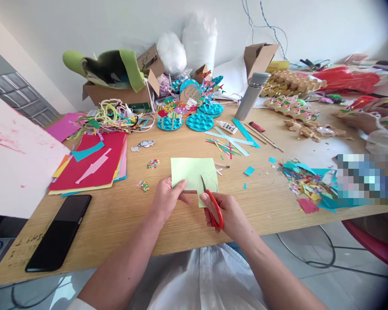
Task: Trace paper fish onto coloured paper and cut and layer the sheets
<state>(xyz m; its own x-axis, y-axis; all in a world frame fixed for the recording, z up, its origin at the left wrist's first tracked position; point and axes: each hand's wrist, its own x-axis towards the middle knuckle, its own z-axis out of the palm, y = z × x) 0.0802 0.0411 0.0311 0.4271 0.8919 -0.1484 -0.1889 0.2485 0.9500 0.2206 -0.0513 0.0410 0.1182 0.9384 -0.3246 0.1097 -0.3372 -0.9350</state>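
My left hand (170, 196) pinches the lower left edge of a light green sheet of paper (189, 170), thumb on top and fingers beneath. Red-handled scissors (217, 215) are in my right hand (224, 213), their blades pointing up and to the left over the sheet. Faint drawn lines show on the paper's right part, beside the blades. The sheet's lower edge is stepped, with a strip reaching down near the scissors. Just right of the sheet lie a pen (222, 165) and a small white paper piece (219, 171).
A black phone (60, 232) and stacked coloured paper (84, 165) lie left. Behind are blue crafted discs (200, 122), a glue bottle (226, 126) and a grey flask (252, 97). Paper scraps (302, 183) lie right. Small confetti piles (153, 163) sit left of the sheet.
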